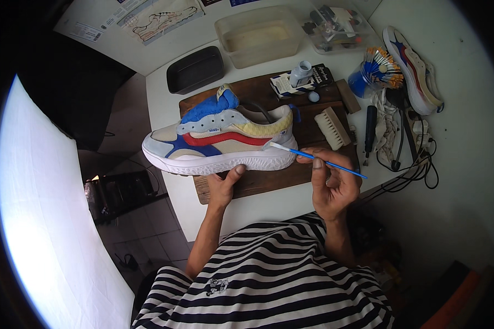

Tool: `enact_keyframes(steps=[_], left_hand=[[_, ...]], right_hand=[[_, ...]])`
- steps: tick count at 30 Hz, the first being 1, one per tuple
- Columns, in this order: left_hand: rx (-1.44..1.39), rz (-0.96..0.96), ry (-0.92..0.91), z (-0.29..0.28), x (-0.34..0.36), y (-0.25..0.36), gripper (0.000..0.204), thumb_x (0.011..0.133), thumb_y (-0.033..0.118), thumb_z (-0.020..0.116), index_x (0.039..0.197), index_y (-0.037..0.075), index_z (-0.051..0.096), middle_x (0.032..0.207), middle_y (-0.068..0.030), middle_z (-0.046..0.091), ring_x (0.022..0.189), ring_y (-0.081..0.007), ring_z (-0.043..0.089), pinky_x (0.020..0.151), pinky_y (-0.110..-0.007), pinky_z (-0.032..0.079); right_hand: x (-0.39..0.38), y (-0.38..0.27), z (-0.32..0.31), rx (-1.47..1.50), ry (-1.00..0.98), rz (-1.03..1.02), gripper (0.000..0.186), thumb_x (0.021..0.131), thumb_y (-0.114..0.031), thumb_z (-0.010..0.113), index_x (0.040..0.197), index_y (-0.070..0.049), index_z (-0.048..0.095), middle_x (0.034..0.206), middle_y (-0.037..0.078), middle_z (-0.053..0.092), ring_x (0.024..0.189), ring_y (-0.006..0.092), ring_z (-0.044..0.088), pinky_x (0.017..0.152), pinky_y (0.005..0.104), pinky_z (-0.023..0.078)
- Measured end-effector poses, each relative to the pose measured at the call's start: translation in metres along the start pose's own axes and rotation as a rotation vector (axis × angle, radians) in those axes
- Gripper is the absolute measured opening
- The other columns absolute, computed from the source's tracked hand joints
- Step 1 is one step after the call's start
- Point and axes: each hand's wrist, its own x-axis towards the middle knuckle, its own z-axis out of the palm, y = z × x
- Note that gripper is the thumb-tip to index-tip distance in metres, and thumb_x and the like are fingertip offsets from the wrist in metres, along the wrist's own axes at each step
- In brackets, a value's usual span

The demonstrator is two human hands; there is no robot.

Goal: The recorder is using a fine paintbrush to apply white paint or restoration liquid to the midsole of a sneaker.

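Shoe [225, 140] above the wooden board [258, 187]: probably light, its sole [219, 163] firm, so my left hand [222, 189] clasps there; my right hand [335, 186] pinches the slim brush [294, 151].

a slim passage runs between the shoe [219, 139] and obstructing scrub brush [332, 129].

Left grip [222, 189] partly hidden by shoe [220, 138]

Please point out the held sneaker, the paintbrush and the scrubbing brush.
Held sneaker [219, 139]: head view, on its red side stripe.
Paintbrush [340, 168]: head view, on its blue handle.
Scrubbing brush [328, 130]: head view, on its pale bristles.
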Motion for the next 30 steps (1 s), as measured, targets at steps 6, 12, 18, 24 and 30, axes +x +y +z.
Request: enact_keyframes(steps=[6,12,18,24,30], left_hand=[[0.014,0.007,0.029,0.002,-0.002,0.003,0.040,0.075,0.028,0.076,0.099,-0.001,0.063,0.093,-0.0061,0.064,0.087,-0.0162,0.059,0.083,-0.030,0.045],[0.004,-0.002,0.012,0.003,-0.001,0.004,0.040,0.075,0.028,0.076,0.099,-0.002,0.063,0.093,-0.0065,0.064,0.087,-0.0163,0.059,0.083,-0.029,0.045],[0.020,-0.010,0.017,0.002,0.000,0.004,0.038,0.075,0.027,0.077,0.097,-0.001,0.064,0.091,-0.0057,0.064,0.084,-0.0157,0.059,0.080,-0.029,0.046],[0.018,-0.009,0.001,-0.001,0.000,0.006,0.034,0.075,0.025,0.077,0.094,-0.001,0.064,0.089,-0.0050,0.064,0.082,-0.0145,0.059,0.078,-0.029,0.046],[0.025,0.007,-0.002,0.000,-0.001,0.005,0.029,0.076,0.022,0.076,0.091,0.000,0.065,0.085,-0.0038,0.064,0.079,-0.0138,0.059,0.074,-0.028,0.047]], right_hand=[[0.005,0.001,-0.013,-0.053,-0.012,0.031,0.015,0.089,0.006,0.052,0.103,0.007,0.053,0.091,0.019,0.065,0.080,0.0208,0.067,0.071,0.0284,0.055],[0.002,-0.004,-0.002,0.002,0.005,0.044,0.014,0.087,0.007,0.055,0.101,0.007,0.055,0.090,0.017,0.066,0.078,0.0193,0.068,0.068,0.0264,0.055],[0.010,-0.002,-0.012,0.018,0.037,0.075,0.012,0.089,0.005,0.053,0.101,0.007,0.054,0.090,0.018,0.066,0.079,0.0201,0.067,0.071,0.0282,0.055],[0.067,-0.016,-0.023,0.044,0.072,0.030,0.012,0.092,0.001,0.053,0.101,0.008,0.055,0.089,0.017,0.065,0.077,0.0201,0.067,0.071,0.0290,0.055],[0.150,-0.012,-0.018,-0.461,-0.056,-0.115,0.015,0.092,-0.010,0.059,0.096,0.004,0.060,0.074,0.009,0.065,0.067,0.0133,0.064,0.064,0.0252,0.050]])
